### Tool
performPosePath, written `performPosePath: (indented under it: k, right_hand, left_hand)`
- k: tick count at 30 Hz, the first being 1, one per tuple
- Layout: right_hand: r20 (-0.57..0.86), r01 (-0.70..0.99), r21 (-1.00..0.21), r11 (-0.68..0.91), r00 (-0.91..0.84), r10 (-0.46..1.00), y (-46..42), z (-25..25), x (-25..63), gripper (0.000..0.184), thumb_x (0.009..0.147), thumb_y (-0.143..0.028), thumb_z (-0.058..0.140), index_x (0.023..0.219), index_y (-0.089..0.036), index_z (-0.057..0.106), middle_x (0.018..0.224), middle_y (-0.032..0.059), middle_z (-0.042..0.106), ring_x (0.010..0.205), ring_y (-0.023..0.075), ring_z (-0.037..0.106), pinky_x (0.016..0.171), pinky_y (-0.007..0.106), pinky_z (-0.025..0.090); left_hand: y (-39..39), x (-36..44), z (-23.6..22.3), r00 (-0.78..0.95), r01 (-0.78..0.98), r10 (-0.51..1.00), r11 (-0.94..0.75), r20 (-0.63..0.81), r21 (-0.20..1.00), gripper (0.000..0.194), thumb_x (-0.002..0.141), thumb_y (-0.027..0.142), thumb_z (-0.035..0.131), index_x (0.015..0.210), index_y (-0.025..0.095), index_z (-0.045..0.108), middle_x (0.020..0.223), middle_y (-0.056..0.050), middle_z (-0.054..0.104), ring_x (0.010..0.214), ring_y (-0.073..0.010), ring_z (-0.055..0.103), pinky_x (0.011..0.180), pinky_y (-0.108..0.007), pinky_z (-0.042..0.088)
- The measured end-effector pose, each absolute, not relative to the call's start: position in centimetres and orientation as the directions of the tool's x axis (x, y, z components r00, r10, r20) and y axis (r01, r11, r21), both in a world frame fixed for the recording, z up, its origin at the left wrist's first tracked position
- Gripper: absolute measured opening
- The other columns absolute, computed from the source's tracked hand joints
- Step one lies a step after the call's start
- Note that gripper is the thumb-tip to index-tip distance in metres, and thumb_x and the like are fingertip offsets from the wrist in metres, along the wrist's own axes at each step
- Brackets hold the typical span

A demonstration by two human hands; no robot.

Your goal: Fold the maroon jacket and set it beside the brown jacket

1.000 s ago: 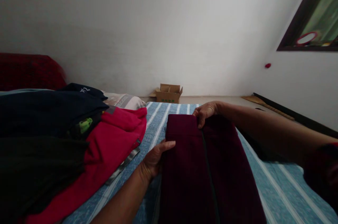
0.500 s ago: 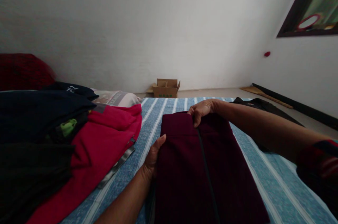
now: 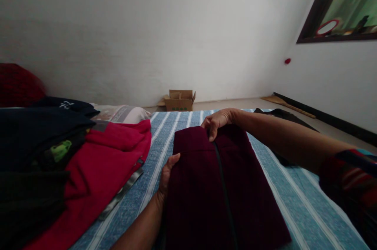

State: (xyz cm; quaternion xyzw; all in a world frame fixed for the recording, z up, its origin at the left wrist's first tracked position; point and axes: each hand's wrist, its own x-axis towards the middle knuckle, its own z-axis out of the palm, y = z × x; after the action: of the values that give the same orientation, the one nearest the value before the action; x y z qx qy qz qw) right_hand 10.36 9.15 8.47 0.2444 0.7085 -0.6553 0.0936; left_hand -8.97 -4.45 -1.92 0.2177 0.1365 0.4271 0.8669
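A dark maroon zip-up jacket [image 3: 200,187], folded into a rectangle, lies in front of me with its dark zipper running down the middle. My right hand [image 3: 216,122] pinches its far edge, at the top end of the zipper, thumb on top and fingers tucked behind. Along the left side, my left hand [image 3: 169,173] grips the jacket with the thumb over the edge; its other fingers are hidden beneath or behind the cloth. Under the jacket is a blue bedsheet with white stripes [image 3: 159,140].
At left lies a pile of clothes: a bright pink garment [image 3: 108,155], a navy one [image 3: 44,124] and a dark green one [image 3: 29,199]. A pillow [image 3: 126,113] sits behind. Black clothing [image 3: 282,114] lies at right. Past the bed stands an open cardboard box [image 3: 178,102].
The view has turned slightly right, so everything sits a little further left. Both hands keep their hold on the jacket, which looks much the same.
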Motion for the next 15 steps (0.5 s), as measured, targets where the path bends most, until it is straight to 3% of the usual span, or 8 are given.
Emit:
performPosePath:
  k: [4, 7, 9, 12, 15]
  right_hand:
    - [-0.399, 0.403, -0.914, -0.050, -0.870, 0.290, 9.4, 9.2, 12.6, 0.040, 0.064, -0.026, 0.074, 0.099, -0.010, 0.065, 0.085, 0.0057, 0.070, 0.070, 0.0149, 0.064, 0.072, 0.027, 0.049]
    - [-0.281, 0.242, -0.960, -0.142, -0.847, 0.452, 9.7, 8.3, 15.9, 0.049, 0.075, -0.042, 0.066, 0.113, -0.011, 0.058, 0.082, 0.0057, 0.070, 0.070, 0.0136, 0.064, 0.067, 0.024, 0.049]
    - [-0.222, 0.127, -0.971, -0.204, -0.797, 0.562, 9.3, 6.6, 18.2, 0.054, 0.076, -0.050, 0.063, 0.116, -0.015, 0.056, 0.086, 0.0056, 0.069, 0.074, 0.0146, 0.065, 0.067, 0.025, 0.050]
    - [-0.181, -0.016, -0.962, -0.272, -0.712, 0.679, 6.8, 2.7, 20.5, 0.059, 0.074, -0.059, 0.059, 0.115, -0.017, 0.056, 0.105, 0.0092, 0.066, 0.093, 0.0203, 0.063, 0.083, 0.034, 0.048]
    - [-0.114, -0.198, -0.938, -0.284, -0.599, 0.792, 2.4, -1.1, 20.9, 0.058, 0.067, -0.063, 0.063, 0.105, -0.019, 0.061, 0.106, 0.0086, 0.066, 0.097, 0.0228, 0.062, 0.091, 0.038, 0.044]
  left_hand:
    - [-4.5, -9.0, -2.1, 0.588, -0.685, 0.805, 0.546, -0.075, 0.482, 0.042, 0.083, 0.035, 0.045, 0.110, 0.010, 0.066, 0.092, -0.008, 0.072, 0.104, -0.0283, 0.060, 0.102, -0.041, 0.037]
    - [-4.4, -9.2, -2.3, 0.577, -0.691, 0.813, 0.538, -0.079, 0.483, 0.040, 0.083, 0.034, 0.047, 0.107, 0.009, 0.067, 0.088, -0.008, 0.073, 0.101, -0.0284, 0.062, 0.100, -0.040, 0.039]
    - [-4.4, -9.4, -2.3, 0.557, -0.696, 0.826, 0.521, -0.085, 0.495, 0.039, 0.082, 0.032, 0.048, 0.108, 0.009, 0.065, 0.088, -0.008, 0.073, 0.098, -0.0282, 0.063, 0.099, -0.040, 0.040]
    - [-4.5, -9.4, -1.9, 0.508, -0.696, 0.855, 0.479, -0.103, 0.536, 0.040, 0.082, 0.027, 0.049, 0.115, 0.009, 0.061, 0.092, -0.009, 0.072, 0.094, -0.0277, 0.065, 0.096, -0.040, 0.042]
    - [-4.7, -9.4, -1.5, 0.508, -0.682, 0.852, 0.485, -0.122, 0.548, 0.042, 0.082, 0.028, 0.049, 0.118, 0.008, 0.059, 0.094, -0.010, 0.071, 0.093, -0.0282, 0.065, 0.093, -0.040, 0.044]
